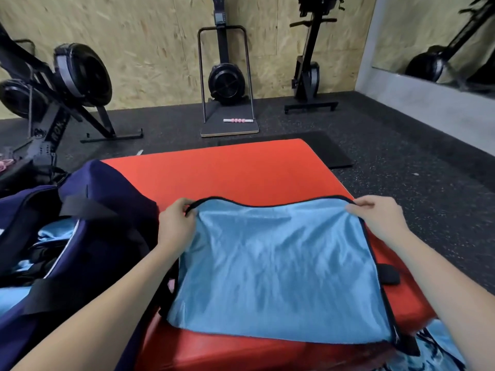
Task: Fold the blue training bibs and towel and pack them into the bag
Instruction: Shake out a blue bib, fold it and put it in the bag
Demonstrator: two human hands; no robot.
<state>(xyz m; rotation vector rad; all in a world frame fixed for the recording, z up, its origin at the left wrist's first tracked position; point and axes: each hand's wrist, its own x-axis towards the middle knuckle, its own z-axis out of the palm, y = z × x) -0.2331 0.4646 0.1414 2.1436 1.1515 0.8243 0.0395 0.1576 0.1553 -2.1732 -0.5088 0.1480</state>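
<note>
A light blue cloth with black trim (276,271) lies spread on a red pad (241,170). My left hand (175,223) pinches its far left corner, lifted slightly off the pad. My right hand (375,218) holds the far right corner. A navy bag (107,199) stands open at the left, with more light blue fabric (56,231) showing inside. Another bit of light blue fabric (434,346) hangs at the pad's near right corner.
Black gym machines (226,76) stand along the wooden back wall on dark rubber flooring. A pink roller (238,120) lies on one machine's base. A black mat (332,151) lies behind the red pad. A mirror (442,38) is at the right.
</note>
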